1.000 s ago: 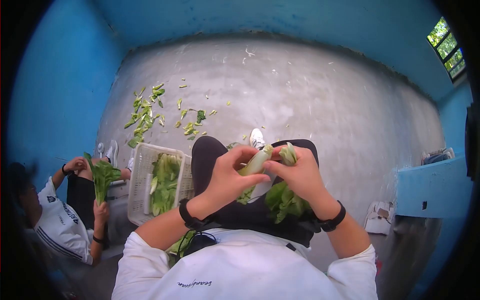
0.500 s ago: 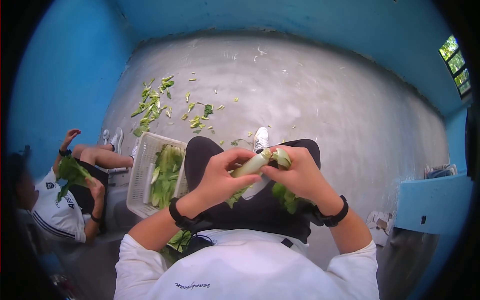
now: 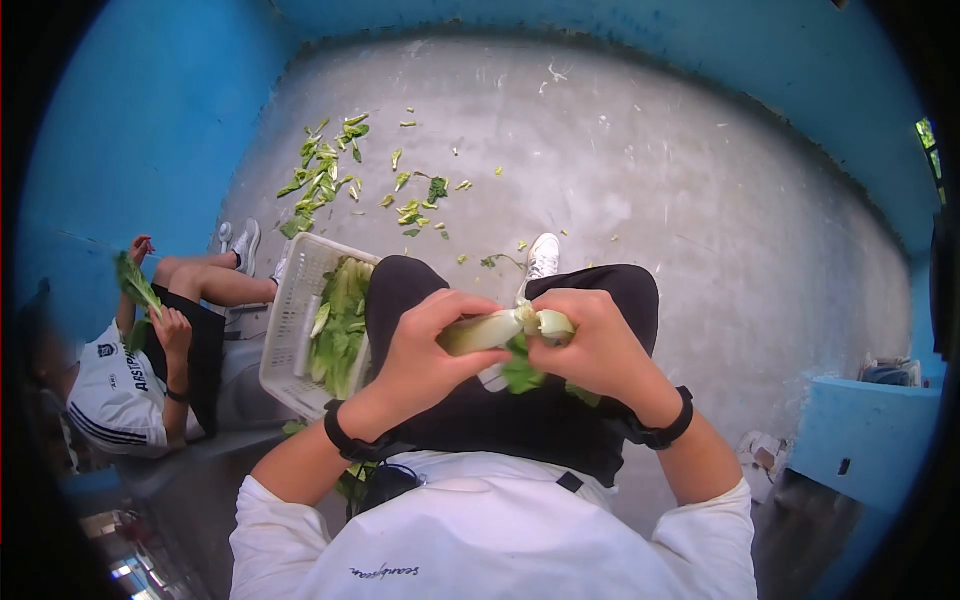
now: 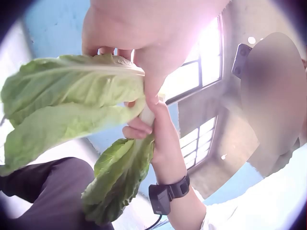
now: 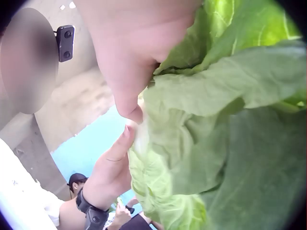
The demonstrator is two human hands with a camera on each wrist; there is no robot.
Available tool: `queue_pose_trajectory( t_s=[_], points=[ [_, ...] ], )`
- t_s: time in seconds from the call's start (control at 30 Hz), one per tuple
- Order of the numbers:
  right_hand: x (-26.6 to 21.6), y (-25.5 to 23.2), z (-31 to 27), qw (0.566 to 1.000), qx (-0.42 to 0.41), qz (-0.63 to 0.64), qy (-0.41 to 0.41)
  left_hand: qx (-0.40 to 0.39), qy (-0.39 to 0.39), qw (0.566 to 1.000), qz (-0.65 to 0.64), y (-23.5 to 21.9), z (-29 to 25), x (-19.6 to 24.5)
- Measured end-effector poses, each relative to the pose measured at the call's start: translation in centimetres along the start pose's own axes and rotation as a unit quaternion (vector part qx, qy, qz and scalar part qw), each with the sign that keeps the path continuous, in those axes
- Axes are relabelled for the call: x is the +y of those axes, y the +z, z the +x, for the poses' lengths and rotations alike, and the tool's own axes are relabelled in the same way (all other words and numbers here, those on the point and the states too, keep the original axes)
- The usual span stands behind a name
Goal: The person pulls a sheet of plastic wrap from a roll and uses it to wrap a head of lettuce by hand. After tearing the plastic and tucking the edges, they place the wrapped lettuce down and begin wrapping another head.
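Over a person's lap (image 3: pixel 480 425), the left hand (image 3: pixel 425 350) is gripping a leafy green (image 3: pixel 482 332) while the right hand (image 3: pixel 597 345) is pinching a pale stalk (image 3: pixel 555 324) beside its base, where close support and light, even pressure should be limiting bruising.

Plain rm; blue walls (image 3: pixel 150 120); windows (image 4: pixel 209 52); grey flr (image 3: pixel 680 190)

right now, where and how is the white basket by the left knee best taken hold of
Probably by the rim of the white basket, on the side away from the left knee, from above: that thin edge looks bare, while the knee crowds the opposite side and greens lie inside.
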State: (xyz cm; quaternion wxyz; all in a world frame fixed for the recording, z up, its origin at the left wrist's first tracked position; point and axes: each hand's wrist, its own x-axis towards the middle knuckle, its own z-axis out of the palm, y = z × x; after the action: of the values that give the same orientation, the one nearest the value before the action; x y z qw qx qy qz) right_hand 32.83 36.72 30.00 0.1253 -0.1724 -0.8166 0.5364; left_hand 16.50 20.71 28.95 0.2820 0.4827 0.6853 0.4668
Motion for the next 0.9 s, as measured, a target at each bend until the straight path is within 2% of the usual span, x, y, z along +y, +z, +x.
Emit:
queue_pose_trajectory(
  t_s=[0.1, 0.2, 0.3, 0.4, 0.43, 0.53, 0.6, 0.67, 0.7, 0.73, 0.77, 0.9],
  points=[
    [-0.2, -0.4, 0.5, 0.998, 0.008, -0.061, -0.01, -0.002, 0.073, 0.994, 0.08, -1.2, 1.1, 0.4],
    [0.1, -0.2, 0.7, 0.997, 0.028, -0.058, -0.034, -0.031, 0.106, 0.988, 0.107, -2.4, 1.9, 0.2],
    [2.1, -3.1, 1.0, 0.994, 0.034, -0.1, 0.001, -0.026, -0.096, 0.992, -0.072, -4.6, 1.5, 0.2],
    [1.9, -4.5, 1.2, 0.986, 0.069, 0.088, 0.126, -0.058, -0.154, 0.932, -0.322, -4.7, 1.4, -2.4],
    [1.6, -4.4, 1.4, 0.985, 0.045, 0.117, 0.118, -0.066, -0.172, 0.899, -0.398, -4.4, 1.6, -2.8],
    [0.8, -3.8, 1.7, 0.979, -0.02, 0.17, 0.108, -0.082, -0.21, 0.857, -0.463, -3.2, 1.3, -3.4],
    [0.4, -2.7, 2.1, 0.978, -0.007, 0.181, 0.105, -0.072, -0.235, 0.835, -0.492, -2.3, 1.4, -2.9],
    [1.2, -1.0, 2.4, 0.968, 0.021, 0.232, 0.093, -0.071, -0.202, 0.866, -0.452, -1.4, 1.4, -2.8],
    [0.8, -0.4, 2.7, 0.956, 0.036, 0.268, 0.115, -0.07, -0.183, 0.88, -0.432, -1.2, 1.4, -2.8],
    [0.3, 0.1, 2.8, 0.942, 0.052, 0.303, 0.136, -0.06, -0.207, 0.872, -0.44, -1.0, 1.4, -2.3],
    [0.1, 0.6, 2.9, 0.925, 0.067, 0.338, 0.158, -0.048, -0.192, 0.882, -0.427, -0.6, 1.3, -2.3],
    [0.1, 1.6, 2.4, 0.957, 0.057, 0.228, 0.169, -0.003, -0.148, 0.922, -0.358, 0.6, 0.8, -2.5]
  ],
)
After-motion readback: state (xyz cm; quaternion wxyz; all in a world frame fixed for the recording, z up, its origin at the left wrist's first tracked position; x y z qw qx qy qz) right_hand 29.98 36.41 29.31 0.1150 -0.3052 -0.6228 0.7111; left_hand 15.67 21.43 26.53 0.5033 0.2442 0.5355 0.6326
